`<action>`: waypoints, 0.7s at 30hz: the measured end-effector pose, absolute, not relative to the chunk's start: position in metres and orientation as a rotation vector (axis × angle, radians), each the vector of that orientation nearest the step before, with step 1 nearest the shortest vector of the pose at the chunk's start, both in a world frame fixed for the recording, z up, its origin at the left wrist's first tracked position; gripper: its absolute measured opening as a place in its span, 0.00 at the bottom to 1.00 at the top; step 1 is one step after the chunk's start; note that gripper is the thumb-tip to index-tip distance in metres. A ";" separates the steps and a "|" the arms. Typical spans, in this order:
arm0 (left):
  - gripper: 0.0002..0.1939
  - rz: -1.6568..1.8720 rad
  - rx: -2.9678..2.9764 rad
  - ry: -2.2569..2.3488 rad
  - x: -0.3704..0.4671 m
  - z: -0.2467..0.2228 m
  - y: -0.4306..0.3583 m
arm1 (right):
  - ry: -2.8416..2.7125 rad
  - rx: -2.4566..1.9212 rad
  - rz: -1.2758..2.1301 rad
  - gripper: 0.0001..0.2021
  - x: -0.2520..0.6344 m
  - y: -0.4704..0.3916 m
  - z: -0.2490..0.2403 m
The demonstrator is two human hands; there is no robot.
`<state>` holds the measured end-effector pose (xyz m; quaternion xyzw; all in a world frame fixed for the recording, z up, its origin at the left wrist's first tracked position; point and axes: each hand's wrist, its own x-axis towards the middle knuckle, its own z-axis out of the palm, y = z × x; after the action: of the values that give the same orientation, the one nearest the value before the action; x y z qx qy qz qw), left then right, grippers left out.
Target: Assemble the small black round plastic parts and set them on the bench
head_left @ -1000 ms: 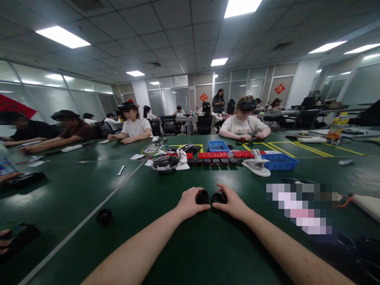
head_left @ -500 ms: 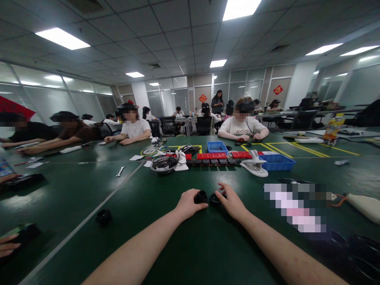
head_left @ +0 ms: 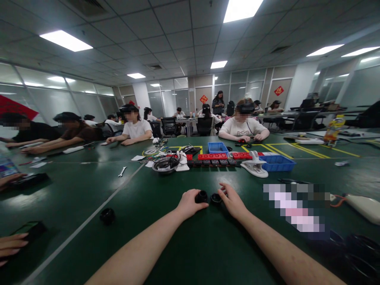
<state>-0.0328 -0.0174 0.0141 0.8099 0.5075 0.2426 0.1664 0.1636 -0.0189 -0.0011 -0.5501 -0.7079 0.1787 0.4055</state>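
My left hand (head_left: 190, 204) is closed around a short black hollow cylinder (head_left: 203, 196), its round opening showing. Just to the right of it is a shallow black round cap (head_left: 216, 198), hollow side up. The fingers of my right hand (head_left: 230, 200) are apart at the cap's right rim and seem to touch it without wrapping round it. A narrow gap separates cylinder and cap. Another black round part (head_left: 107, 216) lies by itself on the green table (head_left: 154, 186), left of my left forearm.
Ahead are a power strip row (head_left: 212, 156), a white clamp base (head_left: 254, 164), a blue tray (head_left: 277, 163) and a cable-filled bowl (head_left: 164, 165). A wrench (head_left: 122, 171) lies left. Black rings (head_left: 359, 257) lie right. Co-workers sit around, one hand (head_left: 12, 247) at the left edge.
My right fingers have drawn slightly back toward the cap's right rim. The left hand and cylinder keep their place. The whole view has shifted a little.
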 end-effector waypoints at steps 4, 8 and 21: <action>0.24 0.710 2.263 1.459 -0.033 0.012 -0.017 | -1.758 -1.380 0.421 0.20 0.164 -0.020 0.000; 0.25 0.725 2.220 1.494 -0.031 0.013 -0.020 | -1.666 -1.418 0.365 0.19 0.163 -0.025 0.005; 0.23 0.661 2.358 1.593 -0.031 0.021 -0.103 | -2.007 -1.358 0.502 0.27 0.145 -0.109 0.006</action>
<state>-0.0314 -0.1030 0.0211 0.8023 0.5420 0.2247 0.1098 0.1452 -0.1094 0.0059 -0.5185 -0.7664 0.1918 0.3271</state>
